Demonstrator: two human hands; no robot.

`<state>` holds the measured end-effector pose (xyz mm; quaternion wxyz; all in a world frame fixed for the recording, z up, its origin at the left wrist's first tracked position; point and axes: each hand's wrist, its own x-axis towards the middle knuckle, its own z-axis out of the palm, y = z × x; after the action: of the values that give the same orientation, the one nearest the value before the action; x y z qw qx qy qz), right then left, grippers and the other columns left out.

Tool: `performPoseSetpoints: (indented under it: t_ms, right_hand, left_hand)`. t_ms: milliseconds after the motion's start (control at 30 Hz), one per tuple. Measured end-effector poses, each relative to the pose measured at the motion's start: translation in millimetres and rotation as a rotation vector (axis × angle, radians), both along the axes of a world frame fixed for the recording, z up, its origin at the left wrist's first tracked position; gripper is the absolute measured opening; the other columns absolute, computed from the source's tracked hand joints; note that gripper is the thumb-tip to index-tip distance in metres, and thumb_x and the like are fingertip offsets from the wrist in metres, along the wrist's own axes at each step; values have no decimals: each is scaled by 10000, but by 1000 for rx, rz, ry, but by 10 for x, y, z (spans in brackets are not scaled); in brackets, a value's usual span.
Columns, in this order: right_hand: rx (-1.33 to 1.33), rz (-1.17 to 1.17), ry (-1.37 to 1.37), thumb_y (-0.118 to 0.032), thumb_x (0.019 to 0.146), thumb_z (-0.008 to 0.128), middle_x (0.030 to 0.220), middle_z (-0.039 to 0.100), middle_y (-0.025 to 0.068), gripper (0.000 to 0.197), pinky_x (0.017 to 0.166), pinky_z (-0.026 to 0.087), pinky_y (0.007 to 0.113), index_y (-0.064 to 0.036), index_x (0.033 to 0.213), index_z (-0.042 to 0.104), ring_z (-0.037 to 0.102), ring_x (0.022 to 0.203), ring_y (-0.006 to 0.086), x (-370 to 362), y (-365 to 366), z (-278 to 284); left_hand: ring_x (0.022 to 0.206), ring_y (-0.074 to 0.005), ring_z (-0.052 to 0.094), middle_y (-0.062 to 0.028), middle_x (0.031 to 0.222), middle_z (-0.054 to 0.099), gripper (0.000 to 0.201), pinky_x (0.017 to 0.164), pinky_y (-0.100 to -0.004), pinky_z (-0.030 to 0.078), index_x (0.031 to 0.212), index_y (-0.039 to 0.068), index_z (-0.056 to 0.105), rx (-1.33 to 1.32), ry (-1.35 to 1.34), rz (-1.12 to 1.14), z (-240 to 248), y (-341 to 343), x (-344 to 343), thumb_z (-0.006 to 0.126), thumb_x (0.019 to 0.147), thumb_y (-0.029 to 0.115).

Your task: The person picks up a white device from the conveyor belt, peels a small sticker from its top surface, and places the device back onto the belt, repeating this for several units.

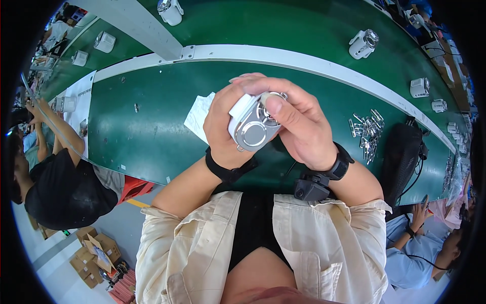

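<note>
Above the green table, both my hands hold a white-and-silver device (pixel 252 134) with a grey face, a round silver disc and small metal loops at its edge. My left hand (pixel 223 119) wraps its left side, fingers curled behind and partly hidden. My right hand (pixel 307 124) closes around its other end, with the thumb pressed on a round part at the top of the grey face. Whether a small piece lies under that thumb cannot be made out. Behind my left hand, a crumpled white sheet (pixel 198 117) lies on the table.
A pile of shiny metal clips (pixel 366 133) lies to the right, beside a black mesh pouch (pixel 402 157). Beyond a white rail (pixel 263 51), similar white devices (pixel 363 44) stand along a green surface. Co-workers sit left (pixel 68 177) and right (pixel 417 253).
</note>
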<state>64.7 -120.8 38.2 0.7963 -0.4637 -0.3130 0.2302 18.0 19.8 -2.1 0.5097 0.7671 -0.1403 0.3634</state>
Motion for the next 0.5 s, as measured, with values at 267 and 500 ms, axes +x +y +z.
performPoseSetpoints:
  t_ms: [267,500]
  right_hand:
    - [51,-61,289,-368,1005,429,1445,409,208,495,1073,361,374,16,1310,497,452,1288,257,-124,78,92]
    - [9,88,-59,-380,1001,436,1470,392,181,543,1073,356,367,12,1376,441,442,1302,253,67,-13,-11]
  left_hand:
    - [1005,-218,615,-138,1178,575,839,845,-320,500,1306,19,430,134,49,45,-8,30,-8,906,623,124]
    - [998,-229,619,-143,1175,575,871,835,-325,505,1323,19,394,105,56,1,-39,33,-51,906,624,107]
